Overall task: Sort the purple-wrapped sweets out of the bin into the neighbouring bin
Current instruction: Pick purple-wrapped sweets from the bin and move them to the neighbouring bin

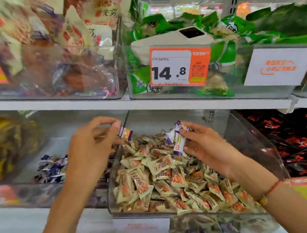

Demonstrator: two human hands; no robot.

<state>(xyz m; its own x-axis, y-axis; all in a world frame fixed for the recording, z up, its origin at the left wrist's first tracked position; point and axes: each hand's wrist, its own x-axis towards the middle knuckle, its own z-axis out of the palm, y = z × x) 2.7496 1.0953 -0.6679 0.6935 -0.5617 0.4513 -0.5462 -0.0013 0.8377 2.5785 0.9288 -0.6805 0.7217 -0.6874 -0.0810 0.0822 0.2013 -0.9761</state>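
Both forearms reach over the clear bin of beige sweets. Left hand pinches one purple-wrapped sweet above the divider; right hand grips several purple-wrapped sweets. More lie in the neighbouring bin.

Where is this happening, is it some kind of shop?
Most likely a shop's loose-sweets aisle: clear bins of wrapped sweets on white shelves, and an orange price tag reading 14.8 with a QR code.
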